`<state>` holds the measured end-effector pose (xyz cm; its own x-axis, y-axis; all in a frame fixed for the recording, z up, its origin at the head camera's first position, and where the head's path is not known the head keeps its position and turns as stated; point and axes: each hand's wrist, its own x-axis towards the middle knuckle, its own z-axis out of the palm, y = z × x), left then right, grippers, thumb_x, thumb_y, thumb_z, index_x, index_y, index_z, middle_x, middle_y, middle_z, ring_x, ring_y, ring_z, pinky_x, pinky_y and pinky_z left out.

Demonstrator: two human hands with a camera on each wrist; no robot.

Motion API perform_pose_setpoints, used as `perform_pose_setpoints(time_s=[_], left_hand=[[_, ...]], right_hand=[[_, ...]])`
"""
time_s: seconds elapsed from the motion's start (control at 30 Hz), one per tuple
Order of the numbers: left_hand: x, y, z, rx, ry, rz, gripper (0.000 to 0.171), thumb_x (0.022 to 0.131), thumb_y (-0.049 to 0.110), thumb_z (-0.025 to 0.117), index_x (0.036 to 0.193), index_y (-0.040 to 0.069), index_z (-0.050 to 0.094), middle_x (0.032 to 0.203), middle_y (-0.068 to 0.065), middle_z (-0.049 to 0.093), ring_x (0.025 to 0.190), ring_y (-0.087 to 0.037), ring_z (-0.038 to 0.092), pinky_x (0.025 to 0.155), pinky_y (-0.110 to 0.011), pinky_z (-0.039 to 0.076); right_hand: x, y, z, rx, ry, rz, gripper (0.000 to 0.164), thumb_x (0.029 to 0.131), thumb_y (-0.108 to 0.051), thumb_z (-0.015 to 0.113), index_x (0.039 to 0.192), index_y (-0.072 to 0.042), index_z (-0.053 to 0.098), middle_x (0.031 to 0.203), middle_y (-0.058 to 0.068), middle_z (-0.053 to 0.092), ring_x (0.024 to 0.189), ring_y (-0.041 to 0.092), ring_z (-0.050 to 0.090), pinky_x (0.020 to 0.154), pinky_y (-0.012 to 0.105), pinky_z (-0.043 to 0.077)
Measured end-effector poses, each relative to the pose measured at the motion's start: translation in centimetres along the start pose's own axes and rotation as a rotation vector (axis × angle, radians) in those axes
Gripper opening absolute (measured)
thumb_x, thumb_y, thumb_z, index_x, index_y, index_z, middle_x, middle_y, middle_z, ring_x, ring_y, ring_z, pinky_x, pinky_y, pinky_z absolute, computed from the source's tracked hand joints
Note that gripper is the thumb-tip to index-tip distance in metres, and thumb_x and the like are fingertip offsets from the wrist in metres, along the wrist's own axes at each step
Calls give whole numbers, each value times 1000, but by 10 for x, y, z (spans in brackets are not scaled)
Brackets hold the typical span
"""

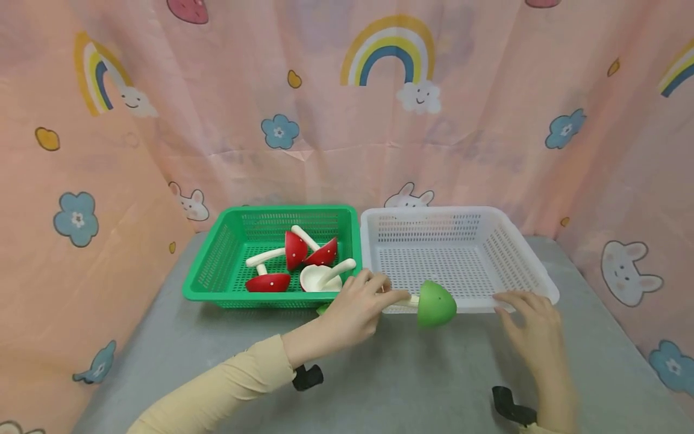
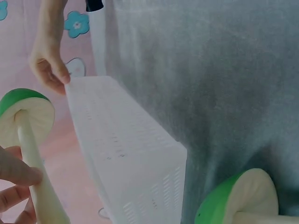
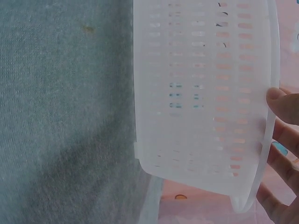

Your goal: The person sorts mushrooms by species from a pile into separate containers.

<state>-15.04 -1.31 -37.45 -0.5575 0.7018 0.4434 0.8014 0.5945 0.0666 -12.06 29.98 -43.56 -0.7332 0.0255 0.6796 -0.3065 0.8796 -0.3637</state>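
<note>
My left hand pinches the pale stem of a green-capped toy mushroom, holding it over the front rim of the white basket, cap toward the right. In the left wrist view, thumb and fingers close on the stem of this mushroom. With thumb and fingers my right hand grips the white basket's front rim near its right corner; the right wrist view has the thumb on that rim. A second green mushroom lies on the table, mostly hidden behind the left hand in the head view.
Left of the white basket, almost touching it, stands a green basket with several red-capped toy mushrooms inside. Both baskets rest on a grey tabletop. A pink patterned curtain hangs behind and on both sides.
</note>
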Motion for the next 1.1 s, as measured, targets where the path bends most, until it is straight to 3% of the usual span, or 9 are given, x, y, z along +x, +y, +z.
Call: perform_pose_setpoints(time_s=[0.33, 0.67, 0.9, 1.1], left_hand=[[35, -11, 4, -86, -163, -31, 45, 88, -5, 51, 119, 26, 65, 95, 2, 58, 78, -14, 44, 60, -17, 29], [65, -27, 7, -194, -343, -119, 49, 85, -9, 52, 120, 22, 65, 97, -4, 59, 82, -18, 47, 59, -20, 36], [84, -27, 20, -199, -391, -135, 51, 83, -11, 53, 120, 22, 66, 93, -3, 60, 77, -16, 47, 70, -19, 35], [95, -23, 34, -240, -475, -200, 47, 85, -6, 57, 121, 24, 66, 98, -2, 61, 78, -13, 49, 72, -20, 38]], right_hand=[[-1, -1, 0, 1, -14, 13, 26, 70, 7, 76, 94, -2, 70, 96, 20, 66, 93, 40, 54, 77, 54, 38], [-1, -2, 4, 16, 2, -10, 28, 69, 8, 77, 94, -5, 71, 96, 18, 67, 93, 40, 55, 77, 53, 38], [-2, 0, 2, 5, -18, 21, 28, 70, 7, 77, 95, -5, 71, 97, 18, 67, 95, 39, 54, 78, 55, 37], [-2, 2, -1, 1, -13, 24, 27, 71, 6, 77, 95, -5, 71, 97, 18, 67, 96, 39, 53, 80, 55, 37]])
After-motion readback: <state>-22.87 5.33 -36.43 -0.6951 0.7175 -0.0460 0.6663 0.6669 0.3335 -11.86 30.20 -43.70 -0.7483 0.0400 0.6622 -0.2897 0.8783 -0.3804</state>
